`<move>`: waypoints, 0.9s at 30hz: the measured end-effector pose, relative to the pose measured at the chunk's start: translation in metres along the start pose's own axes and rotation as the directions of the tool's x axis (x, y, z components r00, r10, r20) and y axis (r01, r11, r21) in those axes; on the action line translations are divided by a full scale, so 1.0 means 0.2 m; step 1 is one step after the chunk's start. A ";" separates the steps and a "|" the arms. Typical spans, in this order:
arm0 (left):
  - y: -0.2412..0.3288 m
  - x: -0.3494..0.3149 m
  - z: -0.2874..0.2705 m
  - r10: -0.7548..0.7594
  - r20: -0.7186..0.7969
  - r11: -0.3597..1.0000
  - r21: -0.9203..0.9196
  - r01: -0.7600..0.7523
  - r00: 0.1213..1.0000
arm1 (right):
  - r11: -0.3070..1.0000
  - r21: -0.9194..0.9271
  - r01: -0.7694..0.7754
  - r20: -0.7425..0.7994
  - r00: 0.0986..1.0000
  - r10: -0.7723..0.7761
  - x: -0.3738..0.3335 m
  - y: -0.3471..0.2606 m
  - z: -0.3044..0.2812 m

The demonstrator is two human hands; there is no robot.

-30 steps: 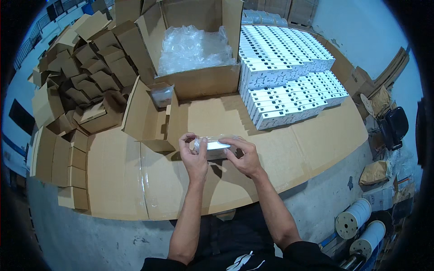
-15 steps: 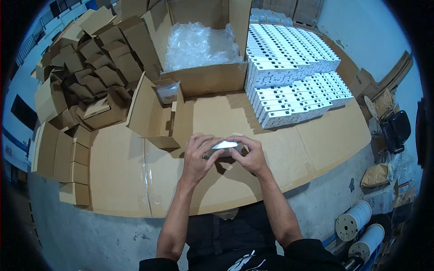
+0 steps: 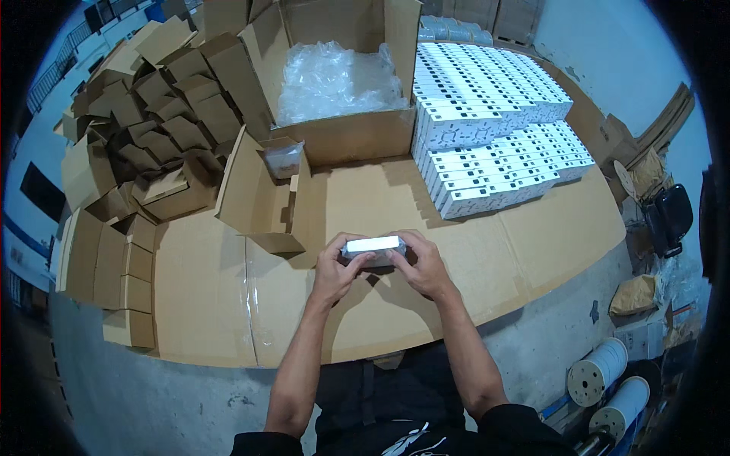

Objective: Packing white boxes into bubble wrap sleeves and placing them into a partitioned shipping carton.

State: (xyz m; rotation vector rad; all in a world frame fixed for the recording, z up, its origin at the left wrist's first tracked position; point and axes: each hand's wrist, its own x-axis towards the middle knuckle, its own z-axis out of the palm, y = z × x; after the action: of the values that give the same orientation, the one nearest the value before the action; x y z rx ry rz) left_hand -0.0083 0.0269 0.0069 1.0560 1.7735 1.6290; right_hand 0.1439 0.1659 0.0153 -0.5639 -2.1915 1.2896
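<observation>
A small white-topped box (image 3: 372, 244) is held between my two hands above the near middle of the cardboard-covered table. Its near side looks grey, and something shiny like clear plastic shows at its ends. My left hand (image 3: 335, 267) grips the left end, with the thumb on the near side. Around the right end, my right hand (image 3: 423, 266) is closed the same way. Just beyond my left hand stands an open brown carton (image 3: 262, 201) with a clear plastic bag (image 3: 284, 161) inside it.
Stacked rows of white boxes (image 3: 487, 163) fill the table's far right. A large open carton (image 3: 361, 137) at the back holds clear plastic bags (image 3: 338, 83). Many open brown cartons (image 3: 171, 125) are piled at the left. Spools (image 3: 597, 368) sit on the floor at the lower right.
The box has tipped in my hands, so its bright white face shows wider. My fingers have shifted outward to its ends, and both thumbs now press its near side.
</observation>
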 end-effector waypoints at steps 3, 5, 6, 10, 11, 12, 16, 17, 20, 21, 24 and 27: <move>-0.03 0.01 0.01 0.103 -0.026 0.993 0.064 -0.102 0.994 | 0.900 -0.236 0.366 -0.101 0.912 -0.397 0.02 -0.05 -0.01; -0.02 0.00 0.00 0.096 -0.030 0.993 0.075 -0.093 0.995 | 0.941 -0.184 0.283 0.011 0.958 -0.286 0.00 -0.11 -0.04; -0.02 0.00 0.01 0.083 -0.027 0.993 0.085 -0.080 0.996 | 0.937 -0.191 0.292 0.011 0.955 -0.296 0.02 -0.13 -0.06; -0.06 -0.02 -0.01 -0.019 0.000 0.995 0.101 0.019 1.000 | 0.956 -0.196 0.217 0.249 0.954 -0.166 0.08 -0.18 -0.10; -0.04 -0.02 0.00 -0.055 0.032 0.995 0.083 0.052 0.998 | 0.949 -0.218 0.226 0.268 0.949 -0.164 0.10 -0.17 -0.12; -0.04 -0.03 0.00 -0.046 0.033 0.995 0.085 0.043 0.998 | 0.942 -0.239 0.234 0.285 0.945 -0.163 0.11 -0.15 -0.13; 0.02 -0.11 0.01 -0.022 -0.021 0.980 0.199 0.026 1.000 | 0.934 -0.233 0.270 0.265 0.942 -0.206 0.20 -0.11 -0.15; 0.02 -0.16 0.01 0.052 -0.091 0.938 0.345 -0.017 0.994 | 0.942 -0.219 0.252 0.233 0.952 -0.201 0.23 -0.11 -0.17; 0.00 -0.31 0.01 0.187 -0.114 0.801 0.593 -0.084 0.976 | 0.963 -0.192 0.187 0.132 0.978 -0.163 0.31 -0.08 -0.19; -0.01 -0.35 0.01 0.227 -0.089 0.713 0.694 -0.103 0.970 | 0.964 -0.179 0.197 0.103 0.978 -0.180 0.35 -0.06 -0.16; -0.02 -0.38 -0.03 0.271 0.022 0.617 0.764 -0.191 0.962 | 0.961 -0.115 0.253 0.040 0.967 -0.250 0.50 -0.08 -0.06; 0.00 -0.36 0.02 0.233 -0.009 0.620 0.772 -0.142 0.972 | 0.953 0.172 0.249 -0.068 0.968 -0.240 0.66 -0.08 0.07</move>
State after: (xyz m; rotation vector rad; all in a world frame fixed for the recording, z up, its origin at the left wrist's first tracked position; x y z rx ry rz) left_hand 0.0352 -0.0286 -0.0037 1.5800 2.6122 0.9957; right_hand 0.0324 0.2277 0.0537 -0.2396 -2.0076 1.3083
